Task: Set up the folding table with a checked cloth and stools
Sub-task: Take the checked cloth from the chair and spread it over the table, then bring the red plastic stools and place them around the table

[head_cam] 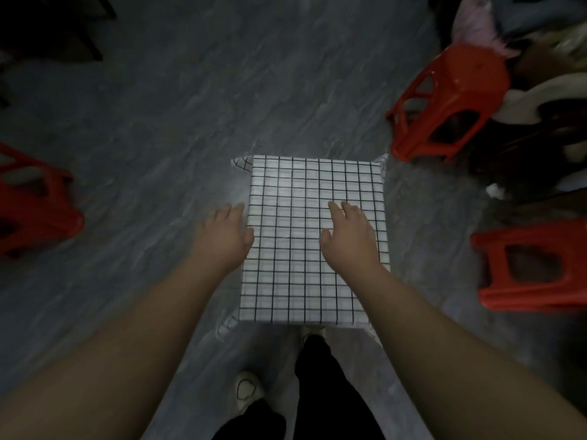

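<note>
The checked cloth lies flat over the small square table straight in front of me, white with thin black lines. It drapes past the edges and its corners poke out in little folds (the table itself is wholly hidden under it).

My left hand is at the cloth's left edge, palm down, fingers loose and close together, thumb towards the cloth. My right hand is over the right half of the cloth, palm down, fingers nearly straight and side by side, thumb held out. Neither hand grips anything, and I cannot tell whether either actually touches the fabric.

Just at the near edge of the table are my black trousers and a pale shoe.

Three red plastic stools with cut-out sides are around it. One stool is near the far right corner, leaning. Another stool is right of the table, and a third stool is well apart to the left.

Beyond the leaning one is a blurred heap of clothes. The floor is grey with a marbled, streaky pattern.
</note>
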